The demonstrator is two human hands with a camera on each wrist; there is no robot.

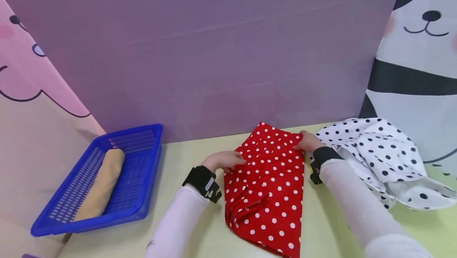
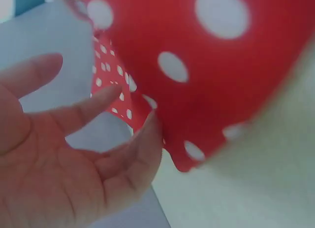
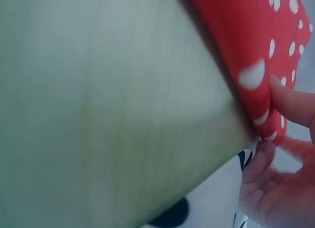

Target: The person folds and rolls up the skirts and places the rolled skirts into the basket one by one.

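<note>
Head view: red cloth (image 1: 268, 186) lies on the table (image 1: 178, 178), both hands on its far edge. Left hand (image 1: 224, 160) pinches the left corner, right hand (image 1: 308, 141) pinches the right, beside a white spotted cloth (image 1: 378, 151).

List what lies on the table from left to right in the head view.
Blue basket holding a tan rolled cloth → left hand → red polka-dot cloth → right hand → white cloth with black dots.
</note>
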